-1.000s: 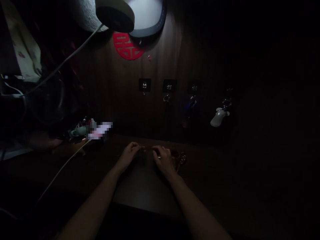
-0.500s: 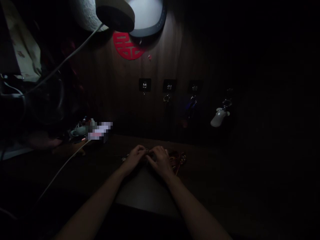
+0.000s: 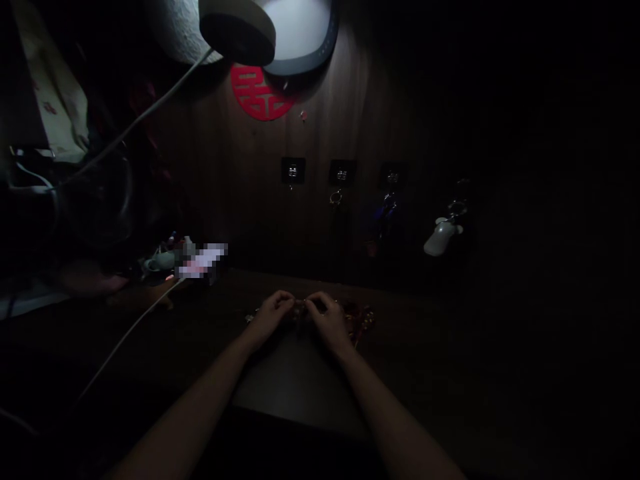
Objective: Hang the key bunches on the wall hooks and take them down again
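In the dim head view my left hand (image 3: pixel 276 312) and my right hand (image 3: pixel 326 316) meet over the table, fingertips close together. Both are closed in a pinch around something small and dark between them, too dark to name. Beside my right hand lies a reddish-brown bundle with gold-coloured beads or trim (image 3: pixel 364 320), partly covered by that hand. A small shiny piece (image 3: pixel 250 317) shows at the outer side of my left hand. Under my wrists the pale grey surface (image 3: pixel 295 383) catches some light.
A pixelated lit screen (image 3: pixel 204 260) with a white cable (image 3: pixel 135 323) stands at the left. Hooks (image 3: pixel 343 175) with hanging rings line the dark wooden panel, one holding a white pendant (image 3: pixel 441 237). Above are a red paper cutout (image 3: pixel 260 100) and a lamp (image 3: pixel 237 33).
My right hand's fingers have drawn back slightly to the right and risen into a pinch, widening the gap between the hands. The left hand stays nearly in place. The view has shifted slightly.
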`<state>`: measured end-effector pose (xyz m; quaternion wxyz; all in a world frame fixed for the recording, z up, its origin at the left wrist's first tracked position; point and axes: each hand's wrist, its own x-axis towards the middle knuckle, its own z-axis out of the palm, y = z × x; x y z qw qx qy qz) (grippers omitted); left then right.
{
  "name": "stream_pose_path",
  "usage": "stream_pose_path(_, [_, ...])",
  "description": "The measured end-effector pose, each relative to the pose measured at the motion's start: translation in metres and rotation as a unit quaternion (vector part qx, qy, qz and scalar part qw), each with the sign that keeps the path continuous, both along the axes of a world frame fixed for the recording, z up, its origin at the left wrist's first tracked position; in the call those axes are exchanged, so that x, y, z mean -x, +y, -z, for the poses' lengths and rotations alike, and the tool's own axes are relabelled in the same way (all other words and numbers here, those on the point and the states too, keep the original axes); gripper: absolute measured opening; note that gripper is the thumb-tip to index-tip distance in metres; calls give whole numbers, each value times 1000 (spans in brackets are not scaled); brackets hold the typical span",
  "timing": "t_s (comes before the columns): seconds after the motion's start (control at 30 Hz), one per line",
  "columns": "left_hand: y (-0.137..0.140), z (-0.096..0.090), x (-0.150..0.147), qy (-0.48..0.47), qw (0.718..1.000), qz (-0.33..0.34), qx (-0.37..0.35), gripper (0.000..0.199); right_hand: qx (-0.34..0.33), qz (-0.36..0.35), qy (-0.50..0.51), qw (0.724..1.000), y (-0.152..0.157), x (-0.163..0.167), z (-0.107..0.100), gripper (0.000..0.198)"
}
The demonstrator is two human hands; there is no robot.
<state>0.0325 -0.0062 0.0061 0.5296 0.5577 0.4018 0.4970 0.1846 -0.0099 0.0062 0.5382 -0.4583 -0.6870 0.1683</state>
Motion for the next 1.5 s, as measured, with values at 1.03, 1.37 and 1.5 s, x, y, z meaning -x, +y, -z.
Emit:
stream_pose_path(1.03, [-1, -6, 2, 166, 973, -47, -151, 25, 33, -40, 70, 996, -2, 1, -5, 14])
stream_pose_path(1.37, [-1, 5, 9, 324, 921, -12, -215, 16, 19, 56, 95, 994, 7, -31, -39, 23])
stream_pose_path(1.5, [2, 12, 11, 343, 913, 10, -220, 12, -9, 81, 92, 992, 27, -52, -81, 27])
